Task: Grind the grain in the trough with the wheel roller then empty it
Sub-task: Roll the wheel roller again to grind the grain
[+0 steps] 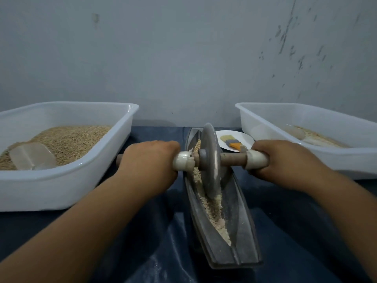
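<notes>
Both hands are clamped on the axle of the wheel roller [211,160], the left hand [150,158] curled round the left handle and the right hand [285,158] round the right one, so the disc stands upright in the far half of the trough [242,227]. The trough lies lengthwise on the dark worktop [295,231], with crushed grain [216,211] along its groove. A white tub [67,180] of whole grain with a scoop [32,156] sits to the left, another tub [306,117] to the right, and a brush [232,142] on a plate [244,137] behind.
</notes>
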